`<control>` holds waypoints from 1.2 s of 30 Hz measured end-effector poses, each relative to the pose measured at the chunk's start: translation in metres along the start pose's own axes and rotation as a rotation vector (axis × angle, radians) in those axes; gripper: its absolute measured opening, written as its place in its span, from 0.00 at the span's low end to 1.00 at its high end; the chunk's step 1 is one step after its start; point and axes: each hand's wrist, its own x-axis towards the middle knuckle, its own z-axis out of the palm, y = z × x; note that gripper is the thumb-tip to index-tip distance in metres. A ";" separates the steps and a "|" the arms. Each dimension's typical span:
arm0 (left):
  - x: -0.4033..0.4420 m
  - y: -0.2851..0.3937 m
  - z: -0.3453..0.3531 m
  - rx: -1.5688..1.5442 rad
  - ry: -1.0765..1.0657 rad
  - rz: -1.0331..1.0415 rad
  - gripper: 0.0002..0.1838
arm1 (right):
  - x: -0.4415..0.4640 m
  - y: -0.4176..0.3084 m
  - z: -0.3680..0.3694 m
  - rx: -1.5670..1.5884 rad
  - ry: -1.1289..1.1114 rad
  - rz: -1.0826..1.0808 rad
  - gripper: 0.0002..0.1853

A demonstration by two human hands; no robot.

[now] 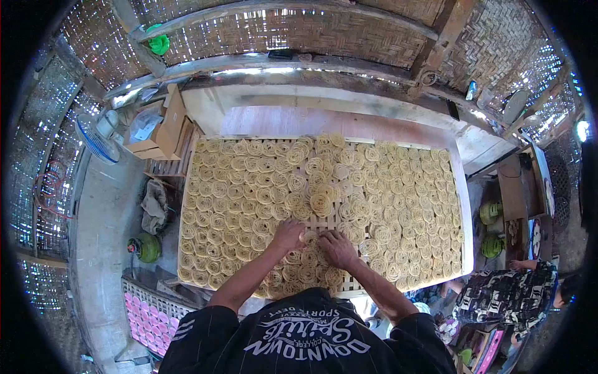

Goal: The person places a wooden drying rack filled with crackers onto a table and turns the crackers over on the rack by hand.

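Our left hand (289, 235) is curling its fingers partway at the nine-o'clock edge of a stringy coil (308, 237). Our right hand (338, 248) is bending its fingers partway over the slats (325, 222), near that coil's three-o'clock side. We cannot tell whether either is gripping. Piled coils (321, 203) are lying toward twelve, another person (504, 298) showing at four.

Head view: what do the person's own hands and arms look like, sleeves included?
Left hand and right hand are bare, without gloves; no watch shows. Short black sleeves leave the forearms uncovered. The left sleeve carries white stripes.
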 end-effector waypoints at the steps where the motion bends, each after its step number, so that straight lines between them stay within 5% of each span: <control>1: -0.002 0.001 0.003 -0.061 -0.016 0.028 0.24 | -0.002 0.000 0.001 0.016 -0.036 0.011 0.28; 7: -0.015 0.014 0.004 -0.442 -0.082 -0.001 0.19 | 0.013 0.014 -0.004 0.096 -0.170 0.047 0.32; 13: -0.012 0.027 -0.025 -0.492 -0.081 0.086 0.15 | 0.027 0.021 -0.003 0.508 -0.256 0.177 0.24; 16: -0.005 0.035 -0.061 -0.348 0.050 0.189 0.11 | 0.036 0.033 -0.006 0.579 -0.011 0.217 0.18; 19: -0.002 0.039 -0.065 0.056 0.346 0.322 0.11 | 0.038 0.021 -0.033 0.203 0.311 0.083 0.21; 24: -0.058 0.030 -0.011 0.098 0.292 0.150 0.24 | -0.014 -0.006 -0.009 0.016 0.237 0.083 0.29; 27: -0.096 0.039 0.021 0.119 0.227 0.006 0.29 | -0.037 -0.034 0.013 0.026 0.161 -0.155 0.29; 36: -0.080 0.045 0.012 0.030 0.164 -0.181 0.38 | -0.002 -0.036 0.019 0.101 0.047 -0.099 0.33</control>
